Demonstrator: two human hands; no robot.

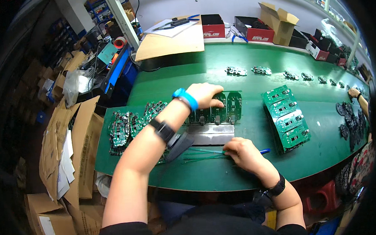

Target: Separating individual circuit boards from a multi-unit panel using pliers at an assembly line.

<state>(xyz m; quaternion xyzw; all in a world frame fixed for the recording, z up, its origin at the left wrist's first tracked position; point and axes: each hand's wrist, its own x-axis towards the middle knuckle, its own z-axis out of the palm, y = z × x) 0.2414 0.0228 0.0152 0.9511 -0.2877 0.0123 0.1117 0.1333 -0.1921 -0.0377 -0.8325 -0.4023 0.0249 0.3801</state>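
Observation:
A green circuit board panel [234,105], divided into several sections, stands against a silver metal fixture [212,134] in the middle of the table. My left hand [204,95] reaches across to the panel's far side, thumb and fingers closed at its upper part; the fingers partly cover it. Nearer to me, my right hand [243,152] is closed with its fingertips on the end of thin green strips [204,153] lying in front of the fixture. A blue pen [265,151] lies beside that hand. Dark, flat-looking tool [180,147] is partly hidden below my left forearm.
Loose circuit boards [121,131] are heaped at the left. A stack of board panels [286,118] stands to the right. Small boards [261,70] form a row farther back. Another person's hand [354,92] is at the far right, near black parts [351,123]. Cardboard [84,151] leans at the left.

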